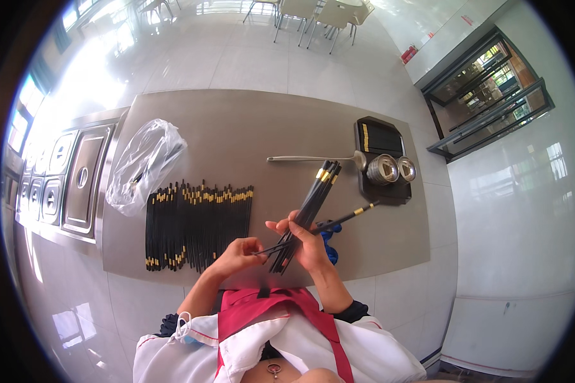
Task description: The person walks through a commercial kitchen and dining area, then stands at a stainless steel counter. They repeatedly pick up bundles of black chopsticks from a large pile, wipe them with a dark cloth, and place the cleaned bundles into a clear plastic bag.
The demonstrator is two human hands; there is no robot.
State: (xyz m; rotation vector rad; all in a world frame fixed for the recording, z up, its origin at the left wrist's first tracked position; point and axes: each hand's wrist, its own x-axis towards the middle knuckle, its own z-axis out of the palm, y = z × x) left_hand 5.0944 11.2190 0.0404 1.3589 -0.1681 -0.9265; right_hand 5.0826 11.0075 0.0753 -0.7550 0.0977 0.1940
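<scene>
On the grey steel worktop, the right hand clamps a bundle of black gold-tipped chopsticks slanting upper right; the left hand apparently pinches one crossing chopstick.

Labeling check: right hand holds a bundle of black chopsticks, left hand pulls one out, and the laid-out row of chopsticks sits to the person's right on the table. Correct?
One thing is off. The head view shows the row of chopsticks lying to the person's left on the table, beside the plastic bag, not to the right. The rest stands: the right hand holds the bundle and the left hand pulls one chopstick.
</scene>
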